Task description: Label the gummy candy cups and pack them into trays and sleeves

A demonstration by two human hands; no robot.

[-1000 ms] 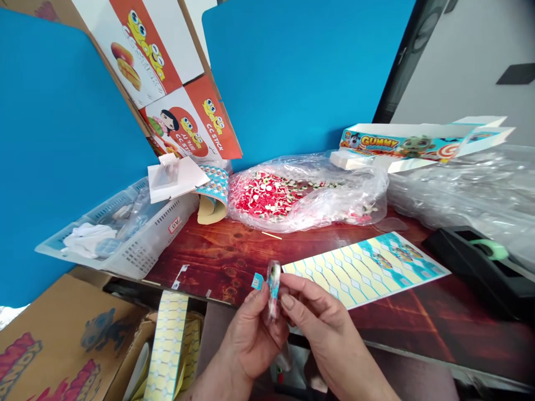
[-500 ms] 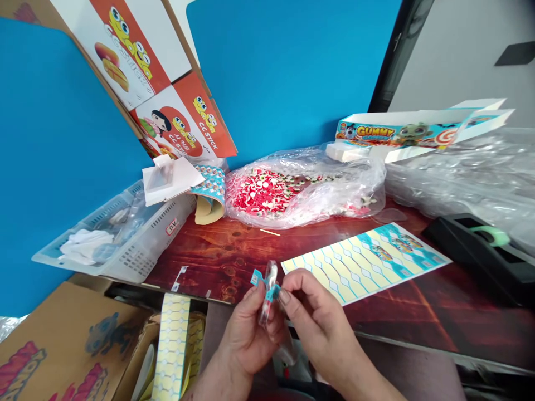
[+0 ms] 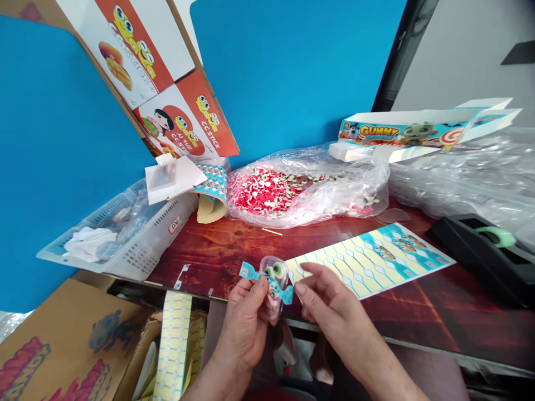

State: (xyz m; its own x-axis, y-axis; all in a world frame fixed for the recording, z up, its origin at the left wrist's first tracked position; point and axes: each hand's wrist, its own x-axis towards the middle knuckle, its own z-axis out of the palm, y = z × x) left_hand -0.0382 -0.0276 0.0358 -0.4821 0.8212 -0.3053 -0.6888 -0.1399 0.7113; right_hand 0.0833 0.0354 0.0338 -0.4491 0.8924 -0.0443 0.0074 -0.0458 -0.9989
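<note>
My left hand (image 3: 244, 314) grips a small clear plastic candy container (image 3: 281, 268) between thumb and fingers. Green-and-white eye-shaped gummies show at its top, and red and white pieces lower down. Across its front lies a blue printed sticker label (image 3: 273, 288), its two ends sticking out left and right. Close beside the label's right end is my right hand (image 3: 328, 306), thumb and index finger apart, holding nothing that I can see. On the table, a sheet of the same labels (image 3: 346, 262) lies just beyond my right hand, with many spaces peeled bare.
A clear bag of red and white gummies (image 3: 267, 192) lies at the back. A plastic basket (image 3: 137, 259) stands left, beside a label roll (image 3: 211, 189). To the right are a black tape dispenser (image 3: 472, 262) and a gummy candy display box (image 3: 384, 133). Cardboard boxes (image 3: 79, 334) stand lower left.
The candy container has turned from edge-on to face me, showing the gummies and label. My right hand has let go of the label's end and shifted slightly right.
</note>
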